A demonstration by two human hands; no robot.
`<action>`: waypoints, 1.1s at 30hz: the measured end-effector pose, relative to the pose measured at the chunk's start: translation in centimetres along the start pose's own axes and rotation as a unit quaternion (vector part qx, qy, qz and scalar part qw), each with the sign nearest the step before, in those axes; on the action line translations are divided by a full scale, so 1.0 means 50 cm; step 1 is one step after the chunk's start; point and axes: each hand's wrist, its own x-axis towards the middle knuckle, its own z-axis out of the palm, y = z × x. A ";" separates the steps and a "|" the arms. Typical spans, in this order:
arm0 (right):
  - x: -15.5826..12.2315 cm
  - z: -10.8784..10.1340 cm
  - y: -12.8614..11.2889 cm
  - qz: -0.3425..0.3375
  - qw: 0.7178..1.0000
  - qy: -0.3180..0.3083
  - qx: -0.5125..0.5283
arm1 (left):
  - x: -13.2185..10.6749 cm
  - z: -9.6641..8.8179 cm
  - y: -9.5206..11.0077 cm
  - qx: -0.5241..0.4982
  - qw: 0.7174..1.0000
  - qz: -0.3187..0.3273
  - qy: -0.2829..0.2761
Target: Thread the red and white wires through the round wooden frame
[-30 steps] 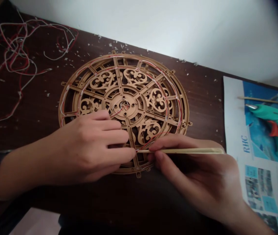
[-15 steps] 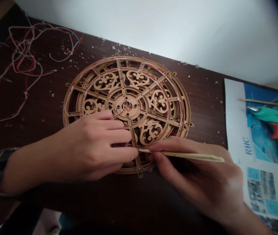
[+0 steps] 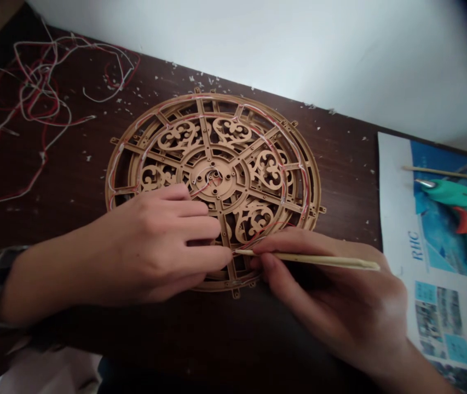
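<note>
A round golden-brown openwork frame (image 3: 215,185) lies flat before me, with spokes, scrollwork and red and white wires along its rings. My left hand (image 3: 163,249) lies over its near left part, fingers bent and closed on the frame; its thumb and what is under the fingertips are mostly hidden. Between the thumb and fingers of my right hand (image 3: 335,290) is a thin pale wooden stick (image 3: 319,261). The stick's narrow tip meets the lower spoke beside my left index fingertip. A thin red wire (image 3: 280,223) runs close by my right fingers.
Tangled red and white wires (image 3: 42,90) lie at the left on the dark table (image 3: 348,164). White scraps are scattered along the wall. At the right, a green glue gun (image 3: 463,213) and another wooden stick (image 3: 450,173) rest on a printed sheet (image 3: 393,219).
The stick's tip and my right hand have shifted very slightly to the right. My left hand and the frame look unmoved.
</note>
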 end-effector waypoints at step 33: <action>-0.003 0.005 -0.002 -0.039 0.999 -0.001 -0.028 | 0.010 0.005 0.015 -0.022 0.999 -0.040 0.003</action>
